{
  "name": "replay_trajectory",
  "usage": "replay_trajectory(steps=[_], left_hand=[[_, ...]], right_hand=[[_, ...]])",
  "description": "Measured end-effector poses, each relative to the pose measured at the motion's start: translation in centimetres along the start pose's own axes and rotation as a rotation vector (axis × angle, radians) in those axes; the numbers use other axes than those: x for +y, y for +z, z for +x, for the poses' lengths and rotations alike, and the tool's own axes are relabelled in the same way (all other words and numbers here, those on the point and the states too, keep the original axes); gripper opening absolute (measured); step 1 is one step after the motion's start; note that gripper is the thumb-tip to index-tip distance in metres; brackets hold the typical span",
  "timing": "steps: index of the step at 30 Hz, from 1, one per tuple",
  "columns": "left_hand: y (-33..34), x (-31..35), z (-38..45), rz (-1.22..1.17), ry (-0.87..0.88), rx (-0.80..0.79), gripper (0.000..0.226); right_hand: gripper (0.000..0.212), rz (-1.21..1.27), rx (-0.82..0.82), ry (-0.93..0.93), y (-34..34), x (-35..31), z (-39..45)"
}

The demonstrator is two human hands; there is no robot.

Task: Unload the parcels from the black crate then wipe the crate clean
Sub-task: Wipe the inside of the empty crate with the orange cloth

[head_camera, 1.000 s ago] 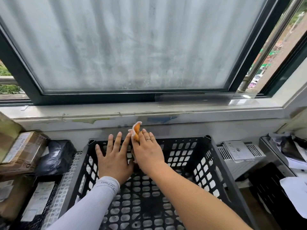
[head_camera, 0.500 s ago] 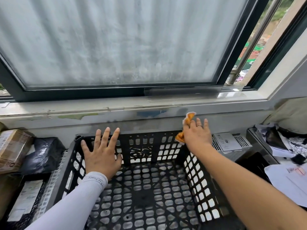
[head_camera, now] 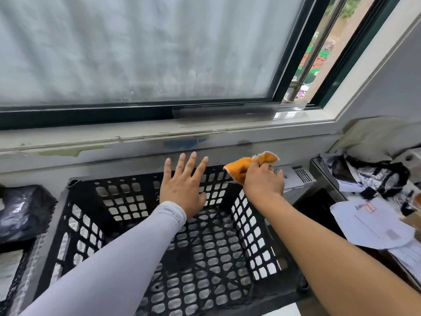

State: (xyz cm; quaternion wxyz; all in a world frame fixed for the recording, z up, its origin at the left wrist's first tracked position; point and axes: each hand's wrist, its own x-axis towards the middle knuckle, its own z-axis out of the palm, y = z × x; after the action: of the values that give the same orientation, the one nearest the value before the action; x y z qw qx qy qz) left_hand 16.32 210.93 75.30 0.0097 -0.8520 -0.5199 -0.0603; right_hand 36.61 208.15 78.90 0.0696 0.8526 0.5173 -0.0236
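The black crate (head_camera: 159,258) fills the lower centre of the frame, below the window sill (head_camera: 159,135). Its lattice walls and floor are bare; nothing lies inside it. The right hand (head_camera: 263,182) sits at the crate's far right corner, right of centre in the frame, with its fingers curled round an orange cloth (head_camera: 246,166) that bunches out above and to the left of the knuckles. The cloth touches the top edge of the far wall. The left hand (head_camera: 183,185), in a pale grey sleeve (head_camera: 114,265), is spread flat with straight fingers against the crate's far wall, just left of the cloth, and holds nothing.

At the left edge of the frame a black plastic-wrapped parcel (head_camera: 21,213) lies just outside the crate. At the right edge, white envelopes (head_camera: 373,224) and torn black-and-white wrappings (head_camera: 373,176) are heaped together. Across the upper frame runs a frosted window (head_camera: 136,49) in a dark frame, open at the upper right.
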Motion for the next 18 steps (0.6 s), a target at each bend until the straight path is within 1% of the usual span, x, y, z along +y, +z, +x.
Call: replay_trajectory(steps=[4, 6, 9, 11, 15, 16, 18], left_hand=[[1.0, 3.0, 1.6, -0.016, 0.075, -0.031, 0.096], [1.7, 3.7, 1.7, -0.019, 0.075, -0.032, 0.098], [2.7, 3.6, 1.5, -0.001, 0.074, 0.017, 0.100], [3.1, 3.3, 1.4, 0.002, 0.085, 0.046, 0.101], [3.4, 3.1, 1.5, -0.002, 0.082, 0.047, 0.104], [3.4, 3.1, 1.5, -0.009, 0.079, 0.041, 0.104], [3.3, 2.9, 1.6, -0.018, 0.082, 0.030, 0.104]], right_hand=[[0.074, -0.010, -0.085, 0.038, 0.5, 0.4, -2.4], [0.076, -0.014, -0.101, 0.052, 0.9, 0.7, -3.4], [0.079, 0.009, -0.134, 0.092, 1.2, 1.3, -4.5], [0.081, 0.002, -0.110, 0.087, 1.6, 1.6, -4.9], [0.114, -0.063, -0.052, 0.034, 2.3, 1.4, -4.6], [0.115, -0.049, -0.057, 0.032, 2.4, 1.2, -4.3], [0.107, 0.031, -0.098, 0.046, 2.1, 0.7, -3.3]])
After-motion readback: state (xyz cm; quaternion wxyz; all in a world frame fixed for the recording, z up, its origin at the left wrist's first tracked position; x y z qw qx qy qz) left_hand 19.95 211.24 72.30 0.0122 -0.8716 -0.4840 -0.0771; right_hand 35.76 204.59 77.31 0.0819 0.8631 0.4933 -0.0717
